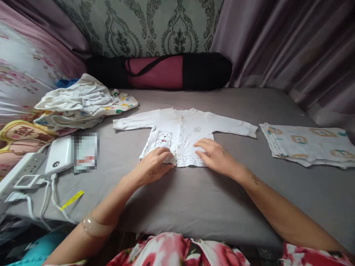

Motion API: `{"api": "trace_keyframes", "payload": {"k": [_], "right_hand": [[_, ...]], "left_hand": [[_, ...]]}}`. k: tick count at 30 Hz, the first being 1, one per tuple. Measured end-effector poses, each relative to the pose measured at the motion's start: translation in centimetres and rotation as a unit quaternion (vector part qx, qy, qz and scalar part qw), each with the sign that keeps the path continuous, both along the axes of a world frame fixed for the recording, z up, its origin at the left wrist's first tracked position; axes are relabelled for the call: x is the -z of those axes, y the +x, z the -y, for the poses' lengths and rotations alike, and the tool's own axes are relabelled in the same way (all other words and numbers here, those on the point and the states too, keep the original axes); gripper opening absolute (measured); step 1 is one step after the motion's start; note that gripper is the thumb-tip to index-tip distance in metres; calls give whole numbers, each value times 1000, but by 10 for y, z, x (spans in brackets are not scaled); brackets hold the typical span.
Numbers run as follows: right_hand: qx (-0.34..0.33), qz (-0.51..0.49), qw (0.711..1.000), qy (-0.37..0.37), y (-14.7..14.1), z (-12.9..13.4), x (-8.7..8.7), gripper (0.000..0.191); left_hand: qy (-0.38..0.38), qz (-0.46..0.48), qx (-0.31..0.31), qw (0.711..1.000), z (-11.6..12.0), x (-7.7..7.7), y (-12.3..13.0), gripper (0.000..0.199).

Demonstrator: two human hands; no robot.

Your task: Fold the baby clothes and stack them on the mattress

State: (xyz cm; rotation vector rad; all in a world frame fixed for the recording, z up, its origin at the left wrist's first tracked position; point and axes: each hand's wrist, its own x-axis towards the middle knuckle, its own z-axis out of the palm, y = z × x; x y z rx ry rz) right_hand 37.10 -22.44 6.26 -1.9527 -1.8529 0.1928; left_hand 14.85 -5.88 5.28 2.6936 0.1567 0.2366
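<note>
A small white baby cardigan (191, 123) lies spread flat on the grey sheet, sleeves stretched out to both sides and its button front facing up. A bear with a red bow is printed on its left half, a bee on the right. My left hand (155, 164) rests on the lower left hem, palm down with fingers stretched over the cloth. Across the lower right part lies my right hand (217, 155), fingers extended and a little apart. Neither hand grasps the fabric.
Folded printed cloth (313, 144) lies at right. A clothes pile (80, 99) sits at back left. A power bank (59, 155), power strip (24, 170) and white cables (46, 199) occupy the left edge. A black and maroon long bag (155, 72) lies along the wall.
</note>
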Motion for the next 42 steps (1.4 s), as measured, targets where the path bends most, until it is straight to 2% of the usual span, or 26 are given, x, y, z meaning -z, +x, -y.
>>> {"api": "trace_keyframes", "payload": {"k": [2, 4, 6, 8, 12, 15, 18, 20, 22, 24, 26, 29, 31, 32, 34, 38, 40, 42], "right_hand": [[-79, -37, 996, -28, -22, -4, -2, 25], [-103, -35, 993, -48, -37, -6, 2, 25], [-79, -22, 995, -50, -42, -9, 10, 20], [-44, -27, 998, -42, -41, -12, 18, 16], [5, -128, 991, -34, -31, -17, 24, 18], [-15, -152, 986, -61, -30, -14, 19, 10], [-62, -98, 991, -66, -33, -10, 14, 23], [-68, -80, 993, -56, -35, -9, 15, 18], [-66, -95, 992, -46, -34, -11, 19, 16], [-54, -153, 986, -37, -29, -15, 23, 17], [-9, -268, 963, -34, -23, -19, 24, 16], [104, -455, 882, -62, -12, -22, 19, 26], [140, -512, 844, -83, -9, -23, 14, 36], [139, -518, 840, -84, -10, -23, 12, 37], [112, -499, 856, -74, -15, -24, 11, 31], [45, -348, 935, -58, -33, -21, 15, 23], [-4, -240, 969, -65, -41, -14, 13, 24], [-51, -155, 983, -88, -45, -8, 7, 24]], "left_hand": [[-9, 12, 21, 1000, 2, 2, 1, 32], [-10, 12, 36, 999, 3, 7, 3, 42], [-2, 12, 28, 1000, 3, 13, 6, 46], [9, 10, 5, 1000, 3, 18, 8, 42], [23, -13, -24, 999, 4, 20, 12, 22], [13, -7, -40, 999, 6, 18, 14, 15], [-6, 15, -75, 997, 8, 17, 16, 18], [-11, 17, -98, 995, 9, 18, 17, 22], [-11, 12, -107, 994, 10, 18, 18, 28], [-8, 10, -106, 994, 11, 17, 18, 32], [-7, 14, -104, 994, 12, 15, 18, 32], [6, 24, -102, 995, 17, 12, 18, 31], [29, 28, -105, 994, 22, 11, 20, 32], [45, 24, -103, 993, 25, 11, 22, 32], [81, 0, -88, 993, 32, 12, 26, 32], [141, -59, -27, 988, 43, 7, 25, 31], [135, -70, 15, 988, 44, -3, 19, 30], [87, -83, 45, 992, 41, -16, 14, 31]]}}
